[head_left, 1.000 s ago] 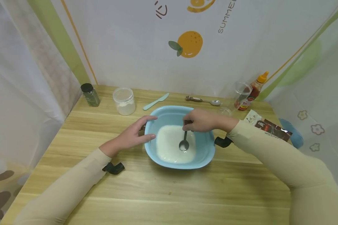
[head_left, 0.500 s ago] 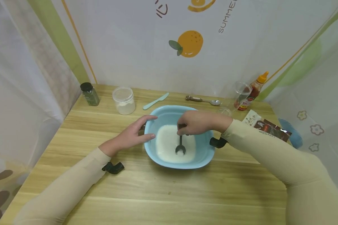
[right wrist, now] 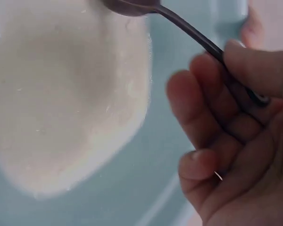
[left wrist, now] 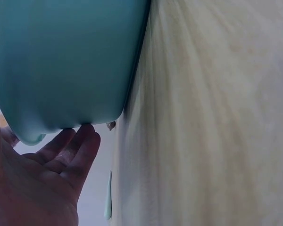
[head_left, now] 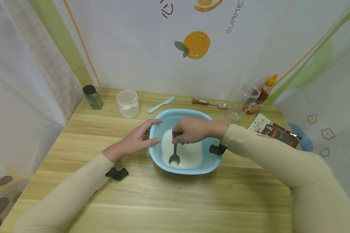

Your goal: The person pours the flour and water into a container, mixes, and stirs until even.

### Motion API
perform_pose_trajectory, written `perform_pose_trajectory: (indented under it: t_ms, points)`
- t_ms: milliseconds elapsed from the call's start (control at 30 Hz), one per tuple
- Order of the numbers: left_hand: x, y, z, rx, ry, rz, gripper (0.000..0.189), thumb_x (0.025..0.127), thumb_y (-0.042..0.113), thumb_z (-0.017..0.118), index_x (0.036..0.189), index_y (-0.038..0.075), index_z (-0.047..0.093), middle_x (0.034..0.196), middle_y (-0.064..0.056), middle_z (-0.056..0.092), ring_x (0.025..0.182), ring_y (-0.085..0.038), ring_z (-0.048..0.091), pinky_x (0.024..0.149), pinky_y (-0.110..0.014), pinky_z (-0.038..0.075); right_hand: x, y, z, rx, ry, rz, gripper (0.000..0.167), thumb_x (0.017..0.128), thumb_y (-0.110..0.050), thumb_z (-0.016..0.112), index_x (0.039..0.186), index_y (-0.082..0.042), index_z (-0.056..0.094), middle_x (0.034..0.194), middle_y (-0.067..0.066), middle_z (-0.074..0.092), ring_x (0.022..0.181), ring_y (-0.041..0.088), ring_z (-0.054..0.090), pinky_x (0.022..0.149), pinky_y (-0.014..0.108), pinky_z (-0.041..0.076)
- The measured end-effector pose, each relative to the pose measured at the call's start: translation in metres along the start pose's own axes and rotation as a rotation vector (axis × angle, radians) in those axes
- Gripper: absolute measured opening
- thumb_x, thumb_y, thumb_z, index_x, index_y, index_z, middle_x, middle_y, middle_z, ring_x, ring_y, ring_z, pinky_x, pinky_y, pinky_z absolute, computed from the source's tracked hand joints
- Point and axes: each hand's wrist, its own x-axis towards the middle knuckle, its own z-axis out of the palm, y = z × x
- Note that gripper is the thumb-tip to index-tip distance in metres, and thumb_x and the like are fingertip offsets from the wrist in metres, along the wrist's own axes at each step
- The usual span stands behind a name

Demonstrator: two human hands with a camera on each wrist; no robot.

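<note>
A light-blue basin (head_left: pixel 210 168) holding a milky white liquid (head_left: pixel 189 157) stands on the wooden table. My left hand (head_left: pixel 135 139) grips its left rim, thumb over the edge; in the left wrist view the fingers (left wrist: pixel 85 153) lie against the outer wall. My right hand (head_left: pixel 192 130) is over the basin and pinches the handle of a dark spoon (head_left: pixel 175 149) between thumb and fingers. The spoon's bowl is low over the liquid at the near left, with a white patch in it. In the right wrist view the spoon's handle (right wrist: pixel 188 30) runs up into the curled fingers.
Along the back stand a green-filled jar (head_left: pixel 93 98), a tub of white powder (head_left: pixel 129 106), a pale-green knife (head_left: pixel 161 104), a brown-handled spoon (head_left: pixel 210 103), a clear plastic cup (head_left: pixel 236 106) and a sauce bottle (head_left: pixel 258 97). A dark packet (head_left: pixel 280 133) lies at the right.
My right hand has carried the spoon leftward and toward me across the liquid, from the basin's middle to its near left. My left hand has stayed on the rim.
</note>
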Motion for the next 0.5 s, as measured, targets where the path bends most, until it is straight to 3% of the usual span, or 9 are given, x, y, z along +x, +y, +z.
perform_pose_trajectory:
  t_ms: [133, 200, 267, 400, 500]
  points:
    - [0.000, 0.001, -0.001, 0.017, 0.000, -0.001, 0.070, 0.106, 0.013, 0.072, 0.167, 0.005, 0.040, 0.164, -0.024, 0.047, 0.139, -0.047, 0.062, 0.098, -0.041, 0.067, 0.005, 0.004, -0.002, 0.018, 0.092, 0.054, 0.024, 0.114, -0.029, 0.065, 0.113, -0.009, 0.078, 0.097, 0.008, 0.078, 0.081, 0.014, 0.070, 0.074, 0.032, 0.060]
    - [0.000, 0.001, -0.001, 0.027, -0.001, -0.003, 0.070, 0.105, 0.014, 0.073, 0.166, 0.005, 0.040, 0.163, -0.024, 0.047, 0.138, -0.046, 0.063, 0.097, -0.040, 0.067, 0.004, 0.008, -0.006, -0.006, 0.156, 0.120, 0.024, 0.114, -0.026, 0.065, 0.113, -0.007, 0.079, 0.096, 0.008, 0.077, 0.080, 0.015, 0.069, 0.073, 0.033, 0.059]
    - [0.000, 0.001, 0.000, 0.029, -0.001, -0.009, 0.070, 0.105, 0.014, 0.073, 0.166, 0.006, 0.041, 0.162, -0.024, 0.048, 0.136, -0.046, 0.064, 0.097, -0.040, 0.067, 0.002, 0.012, -0.008, -0.028, 0.167, 0.174, 0.022, 0.112, -0.025, 0.066, 0.110, -0.008, 0.079, 0.093, 0.006, 0.077, 0.079, 0.016, 0.069, 0.072, 0.034, 0.058]
    - [0.001, 0.000, 0.001, 0.016, -0.001, -0.006, 0.069, 0.105, 0.014, 0.073, 0.166, 0.007, 0.041, 0.162, -0.023, 0.048, 0.137, -0.045, 0.063, 0.098, -0.043, 0.067, 0.000, 0.014, -0.008, 0.006, 0.092, 0.156, 0.022, 0.113, -0.028, 0.066, 0.109, -0.009, 0.078, 0.091, 0.007, 0.076, 0.078, 0.016, 0.069, 0.072, 0.034, 0.059]
    - [0.002, 0.000, 0.002, 0.010, -0.005, 0.001, 0.069, 0.105, 0.014, 0.072, 0.166, 0.006, 0.041, 0.163, -0.023, 0.047, 0.139, -0.046, 0.062, 0.099, -0.044, 0.066, 0.003, 0.016, -0.007, 0.023, 0.140, 0.122, 0.024, 0.114, -0.029, 0.065, 0.112, -0.009, 0.079, 0.093, 0.007, 0.077, 0.078, 0.015, 0.067, 0.071, 0.033, 0.058]
